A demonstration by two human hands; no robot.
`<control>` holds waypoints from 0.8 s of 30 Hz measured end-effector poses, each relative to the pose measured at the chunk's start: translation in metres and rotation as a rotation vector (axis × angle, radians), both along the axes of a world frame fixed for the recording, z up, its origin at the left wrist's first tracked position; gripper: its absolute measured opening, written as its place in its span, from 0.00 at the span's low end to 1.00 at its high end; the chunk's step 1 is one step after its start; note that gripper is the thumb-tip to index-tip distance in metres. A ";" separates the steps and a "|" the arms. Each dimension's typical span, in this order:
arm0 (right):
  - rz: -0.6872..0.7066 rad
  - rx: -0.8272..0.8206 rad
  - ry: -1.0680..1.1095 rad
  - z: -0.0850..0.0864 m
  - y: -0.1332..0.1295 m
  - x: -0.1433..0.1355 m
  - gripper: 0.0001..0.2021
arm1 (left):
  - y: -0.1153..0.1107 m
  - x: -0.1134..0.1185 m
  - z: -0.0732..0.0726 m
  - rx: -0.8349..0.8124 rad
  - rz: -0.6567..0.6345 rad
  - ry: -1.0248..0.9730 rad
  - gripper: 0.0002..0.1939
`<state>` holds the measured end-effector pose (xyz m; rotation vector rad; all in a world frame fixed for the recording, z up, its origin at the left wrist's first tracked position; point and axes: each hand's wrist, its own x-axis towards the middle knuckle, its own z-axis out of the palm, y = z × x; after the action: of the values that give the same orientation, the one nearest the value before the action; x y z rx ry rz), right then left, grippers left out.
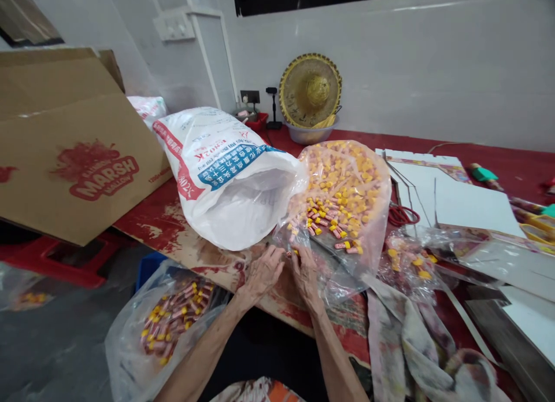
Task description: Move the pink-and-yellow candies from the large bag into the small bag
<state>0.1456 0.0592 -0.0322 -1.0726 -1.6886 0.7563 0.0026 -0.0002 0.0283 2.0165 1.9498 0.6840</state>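
My left hand (265,268): fingers bent and bunched low at the worktop, tips by a tiny pinkish piece; can't tell if they grip it.
My right hand (306,272): just beside the left, fingers curled down, a speck of yellow at the tips (pinched or only touched, no idea).
The goods: small pink cylinders with yellow caps (341,245), heaped inside a clear plastic bag (377,217) right past my right hand.
White sack: big printed white sack (217,153) lying on its side, mouth facing me.
Lower left: another see-through bag (121,356) with more capped cylinders.
Right side: crumpled stained cloth (410,327) near flat white card sheets (468,194).
Far out: brown cardboard box (39,159) left, round straw hat (299,92) by the wall.
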 end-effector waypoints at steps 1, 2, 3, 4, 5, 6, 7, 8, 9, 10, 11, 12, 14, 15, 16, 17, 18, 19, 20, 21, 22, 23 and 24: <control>-0.001 0.002 0.003 -0.001 0.000 0.000 0.13 | 0.001 0.000 0.002 0.016 0.002 -0.021 0.15; -0.004 0.006 0.006 -0.001 0.000 0.000 0.13 | 0.001 0.001 0.003 0.037 0.018 -0.045 0.15; -0.007 0.010 0.009 -0.002 0.001 0.000 0.13 | 0.000 0.002 0.004 0.058 0.043 -0.066 0.14; -0.009 0.014 0.010 -0.002 0.001 -0.001 0.13 | 0.000 0.003 0.004 0.069 0.068 -0.079 0.14; -0.012 0.017 0.009 -0.002 0.001 -0.001 0.13 | -0.001 0.004 0.003 0.069 0.086 -0.082 0.14; -0.014 0.017 0.007 -0.002 0.001 -0.001 0.13 | -0.002 0.005 0.003 0.055 0.092 -0.077 0.14; -0.015 0.016 0.004 -0.002 0.001 -0.001 0.13 | -0.003 0.006 0.001 0.032 0.087 -0.066 0.14; -0.016 0.014 0.003 -0.002 0.000 -0.001 0.13 | -0.003 0.006 0.000 0.006 0.076 -0.053 0.14; -0.018 0.014 0.003 -0.002 0.000 -0.001 0.13 | -0.003 0.006 0.000 -0.019 0.065 -0.041 0.14; -0.020 0.014 0.003 -0.002 0.000 -0.001 0.13 | -0.003 0.006 -0.001 -0.039 0.053 -0.031 0.14; -0.022 0.015 0.003 -0.001 0.000 -0.001 0.13 | -0.002 0.005 -0.001 -0.051 0.042 -0.029 0.14; -0.023 0.016 0.003 -0.001 -0.001 -0.001 0.14 | -0.002 0.005 0.000 -0.053 0.034 -0.035 0.14; -0.026 0.013 0.002 0.000 -0.001 -0.002 0.14 | -0.002 0.004 0.001 -0.034 0.031 -0.068 0.14; -0.027 0.010 0.003 0.000 -0.001 -0.002 0.14 | -0.002 0.003 0.001 -0.015 0.036 -0.085 0.14; -0.026 0.007 0.005 0.000 -0.001 -0.002 0.14 | -0.002 0.003 0.001 0.004 0.046 -0.097 0.13; -0.024 0.005 0.007 0.000 -0.001 -0.002 0.14 | -0.003 0.003 0.001 0.017 0.057 -0.100 0.13; -0.022 0.003 0.010 0.000 -0.001 -0.002 0.14 | -0.003 0.003 0.000 0.019 0.064 -0.092 0.13; -0.023 0.002 0.012 0.000 -0.002 -0.002 0.14 | -0.003 0.003 -0.001 0.010 0.067 -0.079 0.13; -0.025 0.003 0.014 0.000 -0.002 -0.002 0.14 | -0.003 0.004 -0.002 -0.008 0.067 -0.068 0.14; -0.029 0.003 0.015 0.000 -0.002 -0.002 0.14 | -0.002 0.004 -0.003 -0.028 0.067 -0.062 0.14; -0.033 0.005 0.015 0.000 -0.002 -0.002 0.14 | -0.001 0.003 -0.004 -0.044 0.067 -0.061 0.15; -0.036 0.005 0.014 0.000 -0.002 -0.003 0.14 | 0.000 0.003 -0.005 -0.053 0.067 -0.064 0.15; -0.038 0.006 0.012 0.001 -0.002 -0.003 0.14 | 0.001 0.003 -0.006 -0.055 0.068 -0.069 0.16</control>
<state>0.1429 0.0567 -0.0316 -1.0912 -1.6551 0.7320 0.0057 0.0009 0.0227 1.8775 1.9837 0.6983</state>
